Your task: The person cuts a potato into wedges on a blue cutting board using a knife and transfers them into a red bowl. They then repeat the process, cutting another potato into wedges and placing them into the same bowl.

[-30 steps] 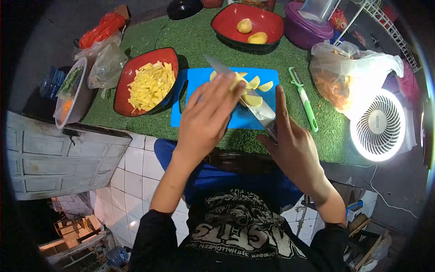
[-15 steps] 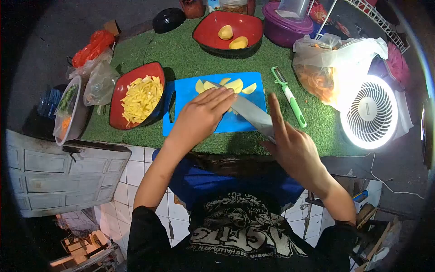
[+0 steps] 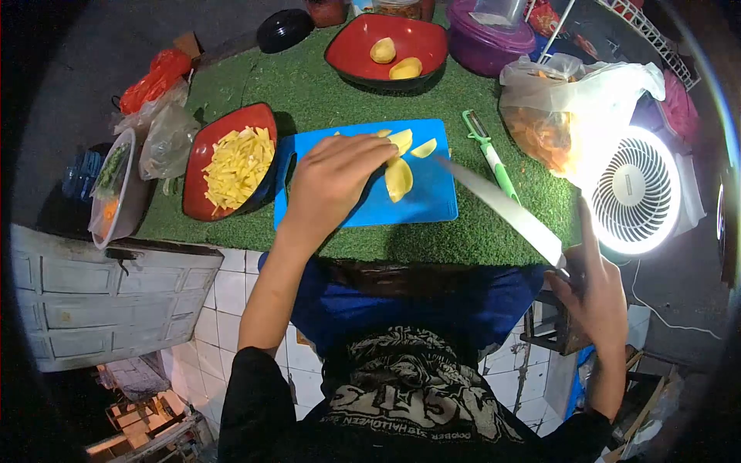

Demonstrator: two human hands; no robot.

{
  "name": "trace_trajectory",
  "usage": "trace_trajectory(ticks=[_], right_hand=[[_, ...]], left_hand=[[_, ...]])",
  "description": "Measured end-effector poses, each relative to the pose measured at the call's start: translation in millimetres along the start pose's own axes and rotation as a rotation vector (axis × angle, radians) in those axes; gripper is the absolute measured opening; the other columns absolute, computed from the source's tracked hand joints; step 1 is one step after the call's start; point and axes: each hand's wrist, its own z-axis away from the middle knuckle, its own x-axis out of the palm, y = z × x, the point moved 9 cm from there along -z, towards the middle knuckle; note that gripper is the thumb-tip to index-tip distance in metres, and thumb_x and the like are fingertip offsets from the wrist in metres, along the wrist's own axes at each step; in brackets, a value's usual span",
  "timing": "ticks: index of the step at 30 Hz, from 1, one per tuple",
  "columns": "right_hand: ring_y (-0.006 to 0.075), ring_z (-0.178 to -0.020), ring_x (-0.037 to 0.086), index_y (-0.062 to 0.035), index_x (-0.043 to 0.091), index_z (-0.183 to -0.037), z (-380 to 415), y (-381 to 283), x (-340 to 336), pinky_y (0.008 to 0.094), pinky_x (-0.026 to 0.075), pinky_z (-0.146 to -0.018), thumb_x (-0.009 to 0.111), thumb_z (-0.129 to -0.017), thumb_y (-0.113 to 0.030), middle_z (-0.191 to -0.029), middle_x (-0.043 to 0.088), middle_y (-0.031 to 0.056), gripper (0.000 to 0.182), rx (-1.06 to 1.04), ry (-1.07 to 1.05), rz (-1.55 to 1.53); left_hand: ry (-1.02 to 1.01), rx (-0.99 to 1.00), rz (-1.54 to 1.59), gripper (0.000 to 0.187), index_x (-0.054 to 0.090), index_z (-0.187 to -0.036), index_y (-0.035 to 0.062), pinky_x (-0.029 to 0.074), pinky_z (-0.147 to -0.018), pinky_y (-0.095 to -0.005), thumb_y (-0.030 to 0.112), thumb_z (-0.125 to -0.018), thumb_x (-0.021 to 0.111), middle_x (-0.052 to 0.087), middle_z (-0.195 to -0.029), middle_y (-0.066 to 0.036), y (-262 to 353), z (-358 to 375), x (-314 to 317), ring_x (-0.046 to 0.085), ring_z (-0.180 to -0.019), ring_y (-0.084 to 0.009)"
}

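My right hand (image 3: pixel 593 289) grips a kitchen knife (image 3: pixel 509 214) by its handle, index finger stretched out. The blade points up and left, its tip by the right part of the blue cutting board (image 3: pixel 367 212). Over the board, my left hand (image 3: pixel 340 174) has its fingers together, curved over yellow potato pieces; the thumb is hidden. A cut potato piece (image 3: pixel 398 180) shows beneath the fingertips. Beyond them lie potato wedges (image 3: pixel 400 140), partly covered by the hand. A red bowl (image 3: pixel 199 166) left of the board holds cut potato sticks (image 3: pixel 239 168).
At the back, another red bowl (image 3: pixel 347 58) holds two peeled potatoes (image 3: pixel 405 68). A green-handled peeler (image 3: pixel 494 158) lies right of the board. Farther right are a plastic bag of peelings (image 3: pixel 544 131) and a lit white fan (image 3: pixel 629 189). A tub of vegetables (image 3: pixel 116 189) stands left.
My right hand has drawn the knife right and toward me, off the potato pieces. My left hand has shifted slightly left, and a cut piece now shows below its fingertips.
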Motion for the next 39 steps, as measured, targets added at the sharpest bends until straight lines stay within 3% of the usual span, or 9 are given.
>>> trace_trajectory(ticks=[4,8,11,15,18,19,26,29,39], right_hand=[[0.0249,-0.075,0.071,-0.006,0.019,-0.161,-9.5,3.4,16.7,0.0377,0.054,-0.074,0.075,-0.076,0.003,-0.083,0.071,0.0124,0.102,0.003,0.027,-0.135],[0.0234,-0.062,0.065,-0.0067,0.025,-0.16,-25.1,-20.6,49.2,0.0346,0.052,-0.065,0.076,-0.073,0.003,-0.074,0.067,0.0109,0.101,-0.112,-0.001,-0.22],[0.0396,-0.076,0.07,-0.0105,0.022,-0.161,-34.4,-46.3,72.9,0.0482,0.051,-0.067,0.069,-0.082,0.002,-0.08,0.068,0.0207,0.092,-0.181,-0.178,-0.281],[0.0461,-0.074,0.066,-0.0081,0.024,-0.159,-35.7,-81.7,96.4,0.0543,0.048,-0.065,0.066,-0.081,0.0,-0.08,0.065,0.026,0.088,-0.318,-0.298,-0.347],[0.0463,-0.07,0.065,-0.0064,0.025,-0.158,-36.5,-100.9,109.5,0.0545,0.05,-0.065,0.066,-0.084,-0.004,-0.08,0.064,0.026,0.084,-0.326,-0.309,-0.281],[0.0449,-0.067,0.065,-0.0045,0.026,-0.157,-36.9,-112.6,109.7,0.0538,0.051,-0.062,0.064,-0.086,-0.006,-0.079,0.064,0.025,0.08,-0.378,-0.259,-0.23],[0.0449,-0.063,0.064,-0.0016,0.028,-0.156,-45.8,-144.8,121.1,0.0536,0.048,-0.06,0.057,-0.093,-0.003,-0.072,0.064,0.0252,0.069,-0.378,-0.198,-0.224],[0.0403,-0.06,0.065,0.0002,0.017,-0.159,-47.9,-148.7,129.9,0.0501,0.053,-0.055,0.06,-0.089,-0.007,-0.076,0.064,0.0206,0.082,-0.467,-0.189,-0.136],[0.0367,-0.05,0.064,0.002,0.013,-0.159,-53.7,-169.5,130.9,0.0497,0.053,-0.048,0.058,-0.085,-0.005,-0.061,0.062,0.0163,0.087,-0.489,-0.263,-0.003]], left_hand=[[0.144,-0.183,-0.051,0.028,0.077,-0.101,0.006,0.055,-0.084,-0.0356,-0.004,-0.074,0.075,0.077,-0.1,-0.007,-1.9,29.5,-31.2,0.071,-0.096,-0.027],[-0.018,-0.24,0.096,0.027,0.075,-0.098,0.0045,0.056,-0.086,-0.0385,-0.007,-0.074,0.073,0.075,-0.1,-0.009,-20.6,74.9,-27.0,0.07,-0.101,-0.0286],[-0.083,-0.243,0.079,0.03,0.072,-0.104,0.0019,0.056,-0.092,-0.0389,-0.01,-0.077,0.069,0.074,-0.109,-0.013,-27.3,84.9,-32.4,0.07,-0.108,-0.0304],[-0.088,-0.256,0.015,0.036,0.07,-0.115,0.003,0.055,-0.095,-0.039,-0.006,-0.08,0.071,0.07,-0.12,-0.014,-32.2,98.0,-31.1,0.067,-0.118,-0.0319],[0.108,-0.552,0.059,0.036,0.071,-0.117,0.002,0.052,-0.1,-0.0374,-0.002,-0.082,0.075,0.07,-0.122,-0.017,-37.2,108.5,-42.1,0.065,-0.122,-0.0338],[0.059,-0.542,0.076,0.038,0.072,-0.119,0.0033,0.048,-0.104,-0.0394,0.009,-0.082,0.079,0.067,-0.13,-0.016,-40.5,109.2,-37.8,0.06,-0.129,-0.034],[0.012,-0.601,-0.058,0.035,0.076,-0.112,0.005,0.042,-0.106,-0.0468,0.023,-0.083,0.081,0.064,-0.134,-0.018,-42.8,101.1,-24.1,0.054,-0.134,-0.0358],[0.073,-0.64,-0.114,0.035,0.076,-0.11,0.0044,0.042,-0.105,-0.0469,0.024,-0.082,0.082,0.066,-0.131,-0.017,-40.8,102.7,-20.9,0.056,-0.131,-0.0362],[0.096,-0.659,-0.058,0.032,0.077,-0.107,0.0038,0.043,-0.104,-0.0443,0.024,-0.082,0.081,0.07,-0.125,-0.014,-45.2,107.2,-20.7,0.061,-0.125,-0.033]])
